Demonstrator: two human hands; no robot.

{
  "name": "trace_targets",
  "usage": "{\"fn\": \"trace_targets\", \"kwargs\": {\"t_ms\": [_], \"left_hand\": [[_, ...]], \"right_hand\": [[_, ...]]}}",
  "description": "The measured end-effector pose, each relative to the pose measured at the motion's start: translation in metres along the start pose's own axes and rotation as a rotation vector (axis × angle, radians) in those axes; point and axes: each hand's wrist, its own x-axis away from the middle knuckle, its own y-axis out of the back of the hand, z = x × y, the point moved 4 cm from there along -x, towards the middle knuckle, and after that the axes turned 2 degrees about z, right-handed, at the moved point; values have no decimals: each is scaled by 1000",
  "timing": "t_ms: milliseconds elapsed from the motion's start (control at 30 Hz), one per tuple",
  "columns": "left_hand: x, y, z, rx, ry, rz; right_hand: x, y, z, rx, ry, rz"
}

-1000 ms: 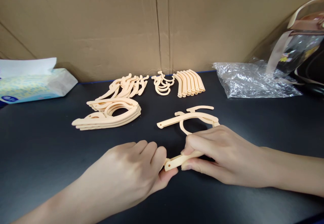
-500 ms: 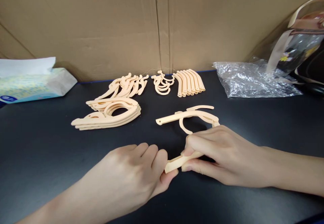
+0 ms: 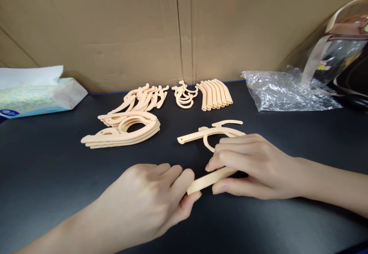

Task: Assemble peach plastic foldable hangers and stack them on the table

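A cream plastic hanger arm (image 3: 211, 180) spans the space between my hands, its flat side towards me. My left hand (image 3: 152, 200) is closed round its near-left end, thumb underneath. At the other end my right hand (image 3: 253, 169) has its fingers over the piece and its thumb below; the grip looks loose, and the end there is hidden. Just beyond my right hand lies a partly put-together folding hanger (image 3: 198, 134), with a hook and curved pieces. My right fingers cover part of it.
Stacked folded hangers (image 3: 123, 133) lie to the left. Behind them are loose curved arms (image 3: 143, 97), several hooks (image 3: 184, 97) and a row of straighter arms (image 3: 215, 95). A tissue pack (image 3: 43, 93) stands far left; a clear plastic bag (image 3: 287, 93) and a bottle (image 3: 339, 51) sit right.
My right hand has shifted slightly up and right along the hanger arm, with its thumb and fingers further apart. More of the arm shows, turned to its flat side. My left hand keeps hold.
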Motion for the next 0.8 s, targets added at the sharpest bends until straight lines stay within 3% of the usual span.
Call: {"fn": "trace_targets", "kwargs": {"t_ms": [233, 500, 800], "left_hand": [[0, 0, -1, -13, -1, -3], [-1, 2, -7, -21, -37, -20], [8, 5, -17, 52, -124, -47]], "right_hand": [[0, 18, -13, 168, -92, -198], [2, 10, -26, 188, -147, -63], [0, 10, -22, 168, -128, -62]]}}
